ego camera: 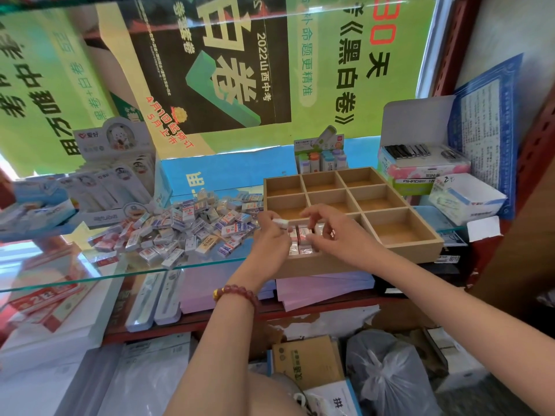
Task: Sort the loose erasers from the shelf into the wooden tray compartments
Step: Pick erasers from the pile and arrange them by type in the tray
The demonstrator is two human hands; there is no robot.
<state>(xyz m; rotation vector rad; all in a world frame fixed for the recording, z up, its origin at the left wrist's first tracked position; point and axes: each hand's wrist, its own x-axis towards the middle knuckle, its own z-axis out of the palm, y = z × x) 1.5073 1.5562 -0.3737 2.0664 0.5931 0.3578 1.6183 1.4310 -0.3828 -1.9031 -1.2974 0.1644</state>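
The left hand [271, 235] pinches one eraser [281, 223] between thumb and fingertips at the wooden tray [330, 267]'s near-left corner, just above the rim. The grip is narrow and takes only the eraser's left end, which leaves the other end free, probably so that it can slide in first. The eraser's long axis runs roughly level across the tray's front, with the free end pointing toward the tray's near-middle compartment.

The right hand [339, 235] hovers over that same compartment, its fingers curled down onto the packed erasers [303, 238]. I judge it is steadying the row or holding a gap open, but I cannot tell whether it actually grips one. Those packed pieces seem to stand on edge, side by side, which would fit more into the cell (their exact facing is too small to read).

The tray's other compartments look bare. The loose pile [186, 226] lies on the glass shelf [90, 274] just left of the tray, within easy reach of the left hand, so most of the sorting remains.
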